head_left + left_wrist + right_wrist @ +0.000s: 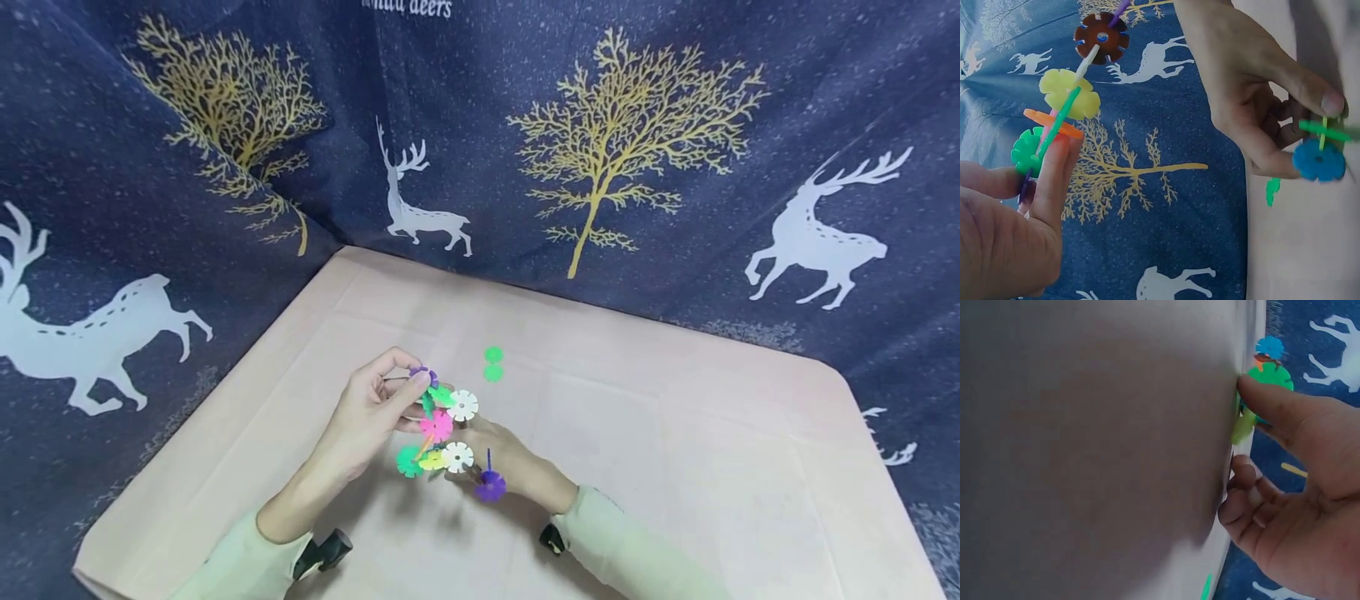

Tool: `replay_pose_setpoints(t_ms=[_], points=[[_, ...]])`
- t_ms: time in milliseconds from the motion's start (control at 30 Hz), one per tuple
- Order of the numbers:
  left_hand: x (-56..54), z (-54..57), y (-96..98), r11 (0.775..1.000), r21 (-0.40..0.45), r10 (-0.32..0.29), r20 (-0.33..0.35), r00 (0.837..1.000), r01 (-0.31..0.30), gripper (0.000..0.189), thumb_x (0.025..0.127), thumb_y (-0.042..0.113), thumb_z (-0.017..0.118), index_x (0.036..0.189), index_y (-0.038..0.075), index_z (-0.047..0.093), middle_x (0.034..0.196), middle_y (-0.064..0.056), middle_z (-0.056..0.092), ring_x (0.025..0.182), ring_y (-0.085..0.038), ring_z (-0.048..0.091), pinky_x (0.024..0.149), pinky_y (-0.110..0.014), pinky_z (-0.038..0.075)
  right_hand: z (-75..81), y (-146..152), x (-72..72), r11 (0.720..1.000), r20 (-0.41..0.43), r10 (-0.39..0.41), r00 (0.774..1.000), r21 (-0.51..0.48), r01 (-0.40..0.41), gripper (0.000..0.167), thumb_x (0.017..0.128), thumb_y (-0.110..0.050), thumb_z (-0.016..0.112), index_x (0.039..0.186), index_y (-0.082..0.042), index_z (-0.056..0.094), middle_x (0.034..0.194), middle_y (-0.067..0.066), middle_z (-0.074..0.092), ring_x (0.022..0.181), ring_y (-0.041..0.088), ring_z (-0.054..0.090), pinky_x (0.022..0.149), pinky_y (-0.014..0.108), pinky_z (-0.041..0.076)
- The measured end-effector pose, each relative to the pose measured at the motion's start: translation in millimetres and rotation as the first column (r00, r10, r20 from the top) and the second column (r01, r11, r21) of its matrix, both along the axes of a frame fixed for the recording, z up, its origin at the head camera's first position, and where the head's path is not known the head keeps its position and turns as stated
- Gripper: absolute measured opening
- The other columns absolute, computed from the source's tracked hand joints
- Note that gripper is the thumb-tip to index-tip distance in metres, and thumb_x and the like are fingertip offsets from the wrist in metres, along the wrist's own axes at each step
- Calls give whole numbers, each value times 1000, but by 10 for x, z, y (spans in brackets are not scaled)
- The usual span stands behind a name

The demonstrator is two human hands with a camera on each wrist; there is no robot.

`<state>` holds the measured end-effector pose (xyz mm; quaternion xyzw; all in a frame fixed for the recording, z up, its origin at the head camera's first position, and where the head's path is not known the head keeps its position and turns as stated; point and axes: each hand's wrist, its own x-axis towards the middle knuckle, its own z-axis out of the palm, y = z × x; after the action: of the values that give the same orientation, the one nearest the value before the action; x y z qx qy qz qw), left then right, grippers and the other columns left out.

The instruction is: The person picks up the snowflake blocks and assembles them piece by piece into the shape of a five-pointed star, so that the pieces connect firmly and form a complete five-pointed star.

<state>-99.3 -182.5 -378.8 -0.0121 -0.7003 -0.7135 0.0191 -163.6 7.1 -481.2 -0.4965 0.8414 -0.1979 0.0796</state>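
Note:
My left hand pinches one end of a joined cluster of slotted plastic flower discs, gripping near a purple disc. The cluster includes a pink disc, white discs and a yellow disc; a brown disc sits further along it in the left wrist view. My right hand is behind the cluster in the head view, partly hidden by it. In the left wrist view its thumb and fingers pinch a small group with a green disc and a blue disc.
Two green discs lie together on the pale pink table cover, beyond the hands. A dark blue cloth with deer and trees hangs behind the table and along its left side. Black wrist devices show at both sleeves.

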Motion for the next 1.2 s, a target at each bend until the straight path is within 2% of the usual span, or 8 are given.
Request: replay_pose_setpoints(t_ms=[133, 233, 333, 567, 733, 900, 1067, 1200], points=[[-5, 7, 38, 1000, 7, -17, 8, 1000, 17, 16, 100, 9, 60, 105, -4, 53, 82, -6, 72, 66, -16, 70, 62, -38, 61, 32, 110, -3, 1000, 12, 8, 1000, -4, -8, 42, 81, -31, 84, 119, -17, 71, 112, 1, 67, 101, 15, 58, 87, 25, 51], [-14, -5, 61, 999, 6, -40, 10, 999, 40, 14, 101, 9, 58, 104, -4, 52, 81, -4, 71, 67, -16, 69, 63, -37, 61, 130, 229, -27, 1000, 68, -15, 998, 10, 15, 40, 84, -12, 79, 122, -16, 69, 113, 0, 67, 101, 14, 59, 90, 29, 52], [-31, -23, 83, 998, -13, -57, -1, 998, 57, 12, 102, 9, 57, 103, -1, 52, 79, -2, 68, 67, -15, 67, 64, -36, 60, 265, 383, -70, 997, 151, -53, 987, -42, 60, 37, 83, 0, 73, 118, -12, 70, 102, -3, 65, 93, 13, 60, 85, 30, 53], [-50, -44, 169, 994, -82, -67, 17, 998, 68, 13, 104, 12, 52, 101, 0, 49, 75, -4, 62, 71, -17, 62, 69, -31, 55, 614, 717, -106, 960, 244, -93, 965, -234, 151, 17, 94, -26, 70, 109, -18, 69, 95, -12, 66, 86, 7, 60, 73, 28, 53], [-66, -56, 274, 992, -86, -94, 32, 995, 96, 13, 105, 14, 49, 101, 2, 48, 80, -3, 58, 74, -17, 56, 72, -30, 51, 775, 862, -45, 914, 291, -66, 954, -365, 175, 16, 93, -19, 73, 108, -16, 69, 94, -9, 66, 81, 9, 59, 70, 28, 54], [-86, -67, 383, 988, -99, -116, 33, 993, 118, 11, 106, 15, 47, 100, 6, 47, 83, -3, 60, 74, -17, 55, 71, -30, 49, 853, 969, 35, 871, 431, -35, 902, -429, 239, 19, 90, -14, 75, 107, -10, 69, 95, -4, 68, 77, 11, 60, 69, 29, 54], [-94, -58, 505, 987, -90, -129, 65, 990, 134, 10, 107, 17, 45, 103, 9, 46, 75, -3, 46, 67, -15, 46, 60, -24, 43, 878, 1099, 81, 829, 555, 62, 830, -491, 266, 19, 90, -4, 72, 109, -2, 66, 82, 7, 68, 65, 16, 63, 58, 28, 53], [-93, -35, 602, 985, -93, -143, 66, 988, 148, 10, 108, 19, 43, 104, 10, 44, 86, -4, 59, 67, -15, 44, 59, -22, 38, 888, 1200, 128, 797, 583, 104, 806, -534, 284, 22, 91, 1, 69, 112, 5, 63, 81, 11, 69, 61, 23, 65, 55, 29, 54]])
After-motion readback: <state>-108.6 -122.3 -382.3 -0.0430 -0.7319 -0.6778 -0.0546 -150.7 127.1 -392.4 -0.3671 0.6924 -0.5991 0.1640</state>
